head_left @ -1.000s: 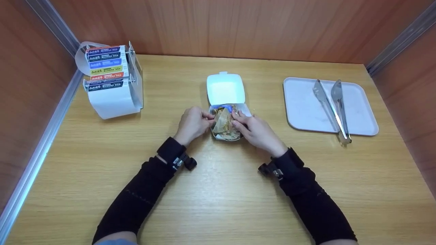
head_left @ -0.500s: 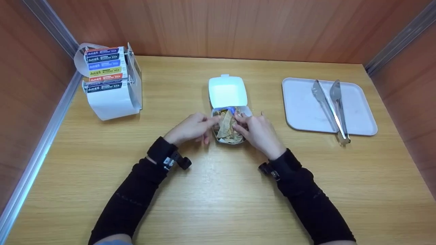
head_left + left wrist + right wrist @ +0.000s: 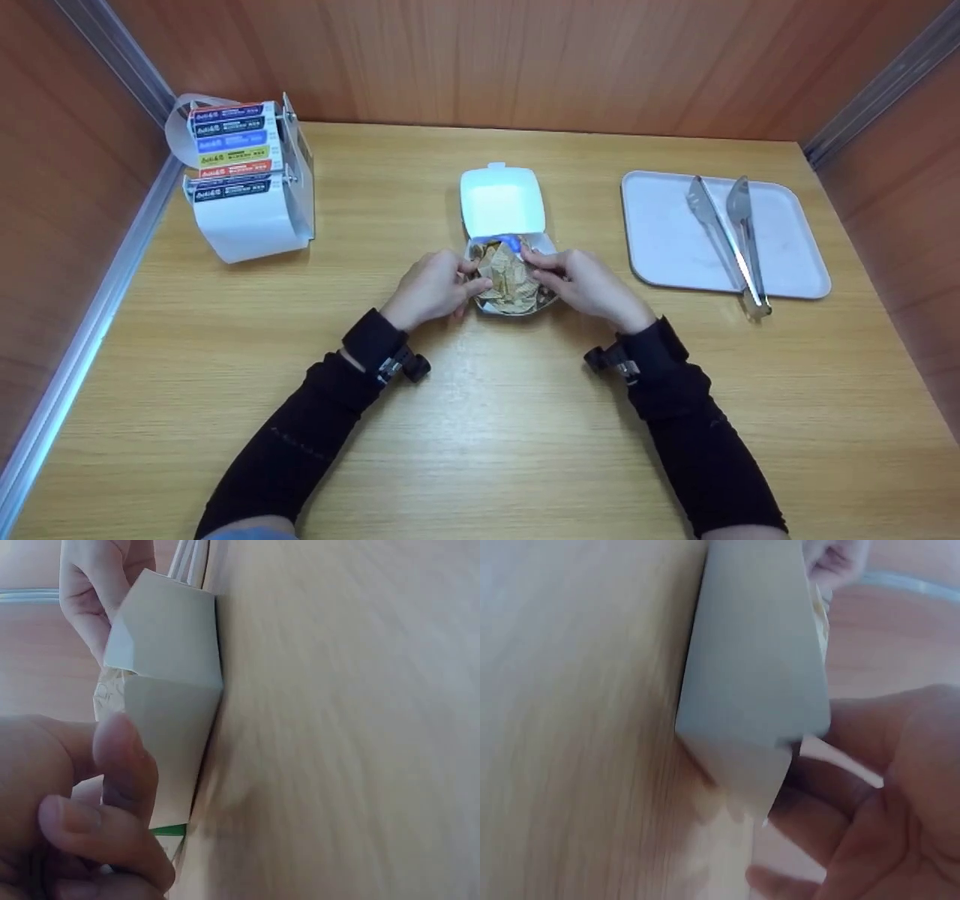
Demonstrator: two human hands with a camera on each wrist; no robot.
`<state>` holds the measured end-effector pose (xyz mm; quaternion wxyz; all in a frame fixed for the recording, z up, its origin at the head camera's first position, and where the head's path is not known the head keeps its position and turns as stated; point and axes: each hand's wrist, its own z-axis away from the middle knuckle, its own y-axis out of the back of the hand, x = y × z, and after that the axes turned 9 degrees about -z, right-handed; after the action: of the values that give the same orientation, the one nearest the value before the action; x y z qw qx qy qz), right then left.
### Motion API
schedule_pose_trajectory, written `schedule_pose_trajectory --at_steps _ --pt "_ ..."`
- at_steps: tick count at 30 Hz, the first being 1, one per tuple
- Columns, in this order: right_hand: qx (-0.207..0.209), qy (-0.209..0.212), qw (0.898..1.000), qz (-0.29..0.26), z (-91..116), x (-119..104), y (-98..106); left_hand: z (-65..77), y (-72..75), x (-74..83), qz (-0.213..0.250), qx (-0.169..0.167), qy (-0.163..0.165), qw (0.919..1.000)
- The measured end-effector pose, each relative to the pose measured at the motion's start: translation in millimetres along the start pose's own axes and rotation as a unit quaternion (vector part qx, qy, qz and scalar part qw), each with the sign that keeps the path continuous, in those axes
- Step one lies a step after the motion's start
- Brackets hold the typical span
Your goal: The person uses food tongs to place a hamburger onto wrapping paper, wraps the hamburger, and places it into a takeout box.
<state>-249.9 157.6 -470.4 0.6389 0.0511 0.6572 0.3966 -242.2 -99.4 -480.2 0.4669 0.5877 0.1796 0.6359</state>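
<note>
A small open clamshell box (image 3: 502, 201) stands on the table in the head view, its lid tipped back. Crumpled brown paper (image 3: 514, 281) fills its base, with a bit of blue showing behind. At the left side, my left hand (image 3: 431, 292) pinches the paper with thumb and fingers. My right hand (image 3: 589, 289) pinches the opposite edge, thumb and forefinger just inside the rim. From the left wrist, the pale outer wall of the box (image 3: 169, 637) appears beside the curled fingers (image 3: 112, 836). The right wrist view has fingers (image 3: 810, 817) reaching over the box rim.
At right, metal tongs (image 3: 731, 232) lie on a white tray (image 3: 667, 247), their joined end past its front edge. A dispenser of white rolls with coloured labels (image 3: 232, 150) stands at back left. Wooden panels (image 3: 495, 60) enclose the table.
The left hand reached out with extended fingers, then came back to pinch the paper. The right hand shifted slightly right. The paper now lies more spread across the box.
</note>
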Motion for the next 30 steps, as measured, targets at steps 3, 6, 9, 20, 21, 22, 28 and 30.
schedule_pose_trajectory --at_steps 3,6,9,20,21,22,28,30 --pt "-0.01 -0.014 0.999 -0.027 0 2 6 -3.3 -0.8 -1.1 0.007 0.002 -0.003 1.0" --pt "-0.014 -0.022 0.999 -0.041 -1 1 7 -7.1 -1.3 -4.8 0.05 -0.005 -0.004 0.9987" --pt "-0.013 -0.023 0.998 -0.053 -1 2 6 -9.4 -1.4 -8.9 0.081 -0.003 0.001 0.9967" --pt "-0.045 -0.016 0.998 -0.052 5 4 13 3.7 -4.2 2.5 -0.108 0.188 -0.09 0.9721" --pt "-0.043 -0.012 0.998 -0.042 4 4 13 4.1 -4.4 2.9 -0.122 0.2 -0.119 0.9648" --pt "-0.04 -0.008 0.999 -0.032 4 4 13 4.2 -4.4 3.4 -0.132 0.207 -0.15 0.9576" --pt "-0.008 0.018 0.999 0.032 4 4 12 3.4 -3.0 2.9 -0.157 0.172 -0.265 0.9358" --pt "-0.004 0.033 0.998 0.046 5 4 13 4.0 -1.5 3.7 -0.161 0.158 -0.266 0.9372"
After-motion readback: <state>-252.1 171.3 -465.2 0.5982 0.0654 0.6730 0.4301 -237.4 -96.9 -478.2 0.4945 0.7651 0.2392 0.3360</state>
